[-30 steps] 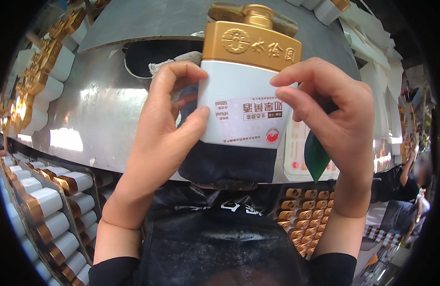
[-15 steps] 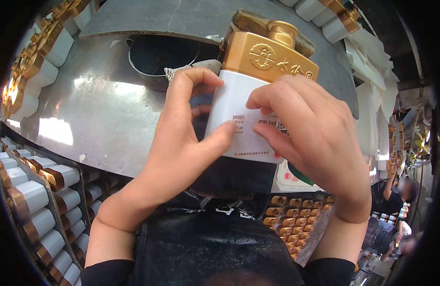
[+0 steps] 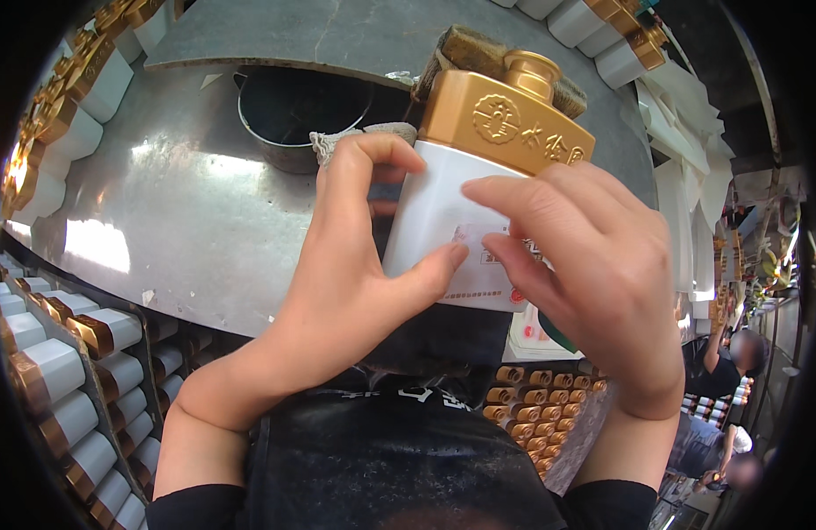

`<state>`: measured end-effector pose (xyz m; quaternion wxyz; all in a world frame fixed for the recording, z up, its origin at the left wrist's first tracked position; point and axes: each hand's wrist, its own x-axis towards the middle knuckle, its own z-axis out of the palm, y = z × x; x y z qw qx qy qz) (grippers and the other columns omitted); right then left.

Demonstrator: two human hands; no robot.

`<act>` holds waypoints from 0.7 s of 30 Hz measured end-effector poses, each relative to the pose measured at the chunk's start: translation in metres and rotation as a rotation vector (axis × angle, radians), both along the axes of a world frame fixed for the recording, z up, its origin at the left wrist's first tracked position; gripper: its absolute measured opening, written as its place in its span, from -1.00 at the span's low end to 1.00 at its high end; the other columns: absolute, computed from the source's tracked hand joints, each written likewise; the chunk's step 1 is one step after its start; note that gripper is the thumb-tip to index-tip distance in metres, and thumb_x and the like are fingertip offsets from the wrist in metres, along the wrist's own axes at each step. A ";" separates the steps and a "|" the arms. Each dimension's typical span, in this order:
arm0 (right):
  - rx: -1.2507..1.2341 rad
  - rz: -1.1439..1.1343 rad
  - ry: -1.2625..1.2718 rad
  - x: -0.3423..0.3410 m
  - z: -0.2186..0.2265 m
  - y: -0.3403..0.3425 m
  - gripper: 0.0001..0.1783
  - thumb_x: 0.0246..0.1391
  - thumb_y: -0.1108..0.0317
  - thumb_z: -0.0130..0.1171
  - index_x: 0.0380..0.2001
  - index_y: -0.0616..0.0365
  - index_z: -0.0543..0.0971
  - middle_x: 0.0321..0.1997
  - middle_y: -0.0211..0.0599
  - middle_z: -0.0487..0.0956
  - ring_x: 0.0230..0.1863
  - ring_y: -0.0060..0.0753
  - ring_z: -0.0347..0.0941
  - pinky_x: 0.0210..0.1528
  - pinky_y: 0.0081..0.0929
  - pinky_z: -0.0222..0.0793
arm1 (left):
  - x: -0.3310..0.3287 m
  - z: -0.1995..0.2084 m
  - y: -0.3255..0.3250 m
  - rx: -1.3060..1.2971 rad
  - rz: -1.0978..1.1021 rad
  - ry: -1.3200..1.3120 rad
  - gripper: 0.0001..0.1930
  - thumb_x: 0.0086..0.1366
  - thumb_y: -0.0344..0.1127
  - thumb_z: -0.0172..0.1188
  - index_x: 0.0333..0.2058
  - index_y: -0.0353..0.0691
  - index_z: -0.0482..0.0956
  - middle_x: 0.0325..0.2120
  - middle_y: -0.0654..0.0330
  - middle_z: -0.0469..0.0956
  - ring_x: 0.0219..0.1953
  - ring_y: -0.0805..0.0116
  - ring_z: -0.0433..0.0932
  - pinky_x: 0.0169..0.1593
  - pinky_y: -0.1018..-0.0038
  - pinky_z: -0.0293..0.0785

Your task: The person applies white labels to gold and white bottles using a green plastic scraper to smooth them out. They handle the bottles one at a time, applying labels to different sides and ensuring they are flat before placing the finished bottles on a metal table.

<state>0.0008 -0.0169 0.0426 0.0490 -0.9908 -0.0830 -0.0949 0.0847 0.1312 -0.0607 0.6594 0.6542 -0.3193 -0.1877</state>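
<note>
A flat white bottle (image 3: 434,190) with a gold shoulder and neck lies tilted in front of me, its neck pointing away. Dark and pinkish print shows on its face. My left hand (image 3: 346,247) grips the bottle's left side, with the thumb on the front face and the fingers curled at the edge. Over the right half of the face is my right hand (image 3: 593,256), its forefinger and thumb apart above the print. Nothing is visible between them. The other right fingers hide the bottle's right edge.
Behind the bottle is a brown padded block (image 3: 470,49). A dark round pan (image 3: 293,119) with a greyish cloth (image 3: 324,146) beside it sits on the metal table (image 3: 187,212). More gold-and-white bottles (image 3: 50,380) stand in racks around. Two people (image 3: 726,353) work at the far right.
The bottle has shifted slightly right and toward me. My left thumb has slid right across its face. My right hand has moved slightly right and down, its forefinger straighter.
</note>
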 end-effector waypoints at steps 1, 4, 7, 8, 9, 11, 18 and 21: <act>-0.013 0.032 0.003 0.002 -0.001 -0.002 -0.65 -0.33 0.55 0.32 -0.32 0.15 0.61 -0.49 -0.36 0.48 -0.44 -0.29 0.46 -0.40 -0.37 0.41 | -0.001 0.001 0.002 0.015 -0.013 -0.040 -0.42 0.03 -0.44 0.33 0.00 -0.23 0.23 -0.07 0.21 0.25 0.07 0.40 0.28 0.17 0.40 0.20; -0.008 0.090 -0.014 0.005 -0.007 -0.004 -0.63 -0.39 0.51 0.32 -0.34 0.10 0.61 -0.47 -0.38 0.47 -0.40 -0.32 0.46 -0.42 -0.40 0.42 | -0.004 0.004 0.008 0.090 0.023 -0.189 -0.51 -0.01 -0.40 0.37 -0.11 -0.23 0.34 -0.14 0.16 0.35 0.01 0.19 0.27 0.11 0.32 0.24; -0.015 0.150 -0.027 0.009 -0.011 -0.007 -0.69 -0.37 0.46 0.32 -0.38 0.07 0.59 -0.49 -0.40 0.45 -0.42 -0.35 0.44 -0.45 -0.46 0.40 | -0.005 0.005 0.013 0.151 0.078 -0.317 -0.58 -0.02 -0.40 0.38 -0.18 -0.21 0.40 -0.19 0.14 0.42 -0.02 0.08 0.27 0.09 0.27 0.23; -0.020 0.176 -0.044 0.011 -0.012 -0.008 -0.71 -0.35 0.44 0.32 -0.40 0.05 0.58 -0.49 -0.41 0.44 -0.43 -0.36 0.44 -0.47 -0.47 0.40 | -0.005 0.005 0.014 0.171 0.095 -0.351 -0.60 -0.03 -0.41 0.38 -0.20 -0.20 0.42 -0.20 0.15 0.43 -0.03 0.07 0.28 0.10 0.27 0.22; -0.040 0.188 -0.036 0.012 -0.013 -0.009 -0.72 -0.35 0.42 0.32 -0.42 0.05 0.57 -0.49 -0.42 0.44 -0.44 -0.37 0.43 -0.48 -0.49 0.39 | -0.006 0.004 0.015 0.160 0.087 -0.273 -0.64 -0.01 -0.42 0.36 -0.22 -0.20 0.43 -0.21 0.15 0.44 -0.03 0.07 0.29 0.10 0.29 0.23; -0.072 0.213 -0.022 0.015 -0.013 -0.010 -0.76 -0.33 0.38 0.30 -0.46 0.03 0.51 -0.48 -0.43 0.42 -0.43 -0.39 0.42 -0.51 -0.51 0.35 | -0.007 0.002 0.018 0.111 0.105 -0.214 -0.65 0.00 -0.43 0.34 -0.22 -0.21 0.43 -0.22 0.16 0.44 -0.02 0.07 0.30 0.10 0.30 0.23; -0.171 0.209 0.061 0.001 0.008 -0.007 -0.78 -0.33 0.39 0.27 -0.50 0.01 0.50 -0.45 -0.46 0.42 -0.41 -0.43 0.40 -0.51 -0.52 0.35 | -0.012 -0.003 0.030 -0.041 0.109 -0.180 -0.73 0.20 -0.45 0.14 -0.10 -0.23 0.51 -0.13 0.10 0.51 -0.03 0.12 0.42 0.10 0.33 0.23; -0.032 0.172 -0.023 -0.020 0.026 -0.004 -0.75 -0.39 0.43 0.32 -0.51 0.00 0.51 -0.45 -0.48 0.53 -0.44 -0.41 0.44 -0.49 -0.49 0.38 | -0.014 0.005 0.032 -0.141 -0.038 -0.213 -0.68 0.20 -0.42 0.16 -0.04 -0.22 0.51 -0.06 0.10 0.52 0.03 0.14 0.45 0.13 0.35 0.23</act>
